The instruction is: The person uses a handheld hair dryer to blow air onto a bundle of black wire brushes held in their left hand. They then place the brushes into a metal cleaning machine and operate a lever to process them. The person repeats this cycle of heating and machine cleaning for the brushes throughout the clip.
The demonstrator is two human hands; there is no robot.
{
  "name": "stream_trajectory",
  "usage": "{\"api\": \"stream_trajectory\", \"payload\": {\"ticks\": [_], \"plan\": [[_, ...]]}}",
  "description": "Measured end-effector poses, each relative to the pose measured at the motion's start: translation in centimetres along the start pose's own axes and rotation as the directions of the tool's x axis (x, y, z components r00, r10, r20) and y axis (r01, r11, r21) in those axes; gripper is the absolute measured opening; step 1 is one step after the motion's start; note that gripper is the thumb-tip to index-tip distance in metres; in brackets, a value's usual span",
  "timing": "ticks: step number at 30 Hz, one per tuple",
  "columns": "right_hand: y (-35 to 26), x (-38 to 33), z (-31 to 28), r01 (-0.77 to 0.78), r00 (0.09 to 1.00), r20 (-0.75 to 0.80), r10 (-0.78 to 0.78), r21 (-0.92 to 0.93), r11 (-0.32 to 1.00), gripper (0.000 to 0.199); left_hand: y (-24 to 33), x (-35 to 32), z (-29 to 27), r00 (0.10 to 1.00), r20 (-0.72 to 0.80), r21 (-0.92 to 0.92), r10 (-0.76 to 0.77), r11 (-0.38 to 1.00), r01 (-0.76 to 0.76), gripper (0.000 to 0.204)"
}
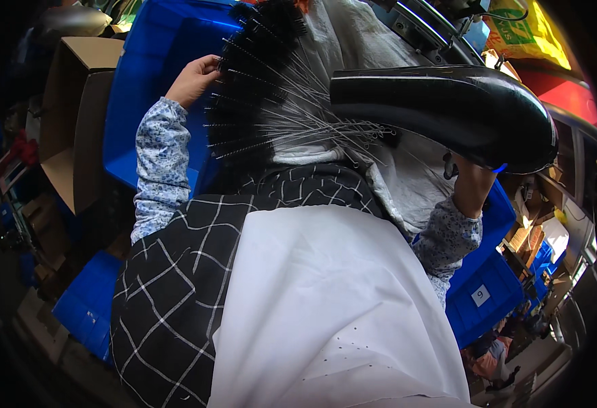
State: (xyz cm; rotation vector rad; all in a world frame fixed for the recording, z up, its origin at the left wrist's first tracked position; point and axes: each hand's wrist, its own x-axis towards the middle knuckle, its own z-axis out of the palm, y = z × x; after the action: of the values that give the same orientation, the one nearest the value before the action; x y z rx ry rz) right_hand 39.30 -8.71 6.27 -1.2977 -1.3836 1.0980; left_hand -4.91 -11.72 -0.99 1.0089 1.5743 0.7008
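Observation:
A fan of black-bristled wire brushes lies across my lap. Their thin twisted wire stems cross toward the middle and end in small loops. At the outer left edge of the bristles is my left hand, its fingers bent and pressed together; what lies between the fingertips is hard to see. On the right, a glossy black hair dryer hangs over the loops, its nozzle facing left toward the brushes. My right hand is closed beneath its body, where the handle is mostly hidden.
A blue bin stands behind my left hand, beside an open cardboard box. White woven sacking lies under the wire ends. Another blue bin is by my right forearm. Dark machinery sits at the far right, near a yellow bag.

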Motion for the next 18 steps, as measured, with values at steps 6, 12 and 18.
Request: {"api": "stream_trajectory", "payload": {"ticks": [6,12,18], "plan": [[1.1,0.2,-0.6,0.129,0.986,-0.098,-0.134,-0.057,0.99,0.044,6.8,-4.7,1.5,0.979,-0.141,0.089,0.145,0.987,-0.133,0.016],[2.9,0.1,-1.0,0.27,0.959,-0.012,-0.285,-0.28,0.921,0.048,10.5,-6.8,2.6,0.887,-0.215,0.305,0.409,0.891,-0.337,0.018],[1.8,0.4,-0.9,0.34,0.921,0.089,-0.379,-0.656,0.674,0.049,10.0,-5.8,1.8,0.88,-0.255,0.391,0.401,0.875,-0.286,0.025]]}}
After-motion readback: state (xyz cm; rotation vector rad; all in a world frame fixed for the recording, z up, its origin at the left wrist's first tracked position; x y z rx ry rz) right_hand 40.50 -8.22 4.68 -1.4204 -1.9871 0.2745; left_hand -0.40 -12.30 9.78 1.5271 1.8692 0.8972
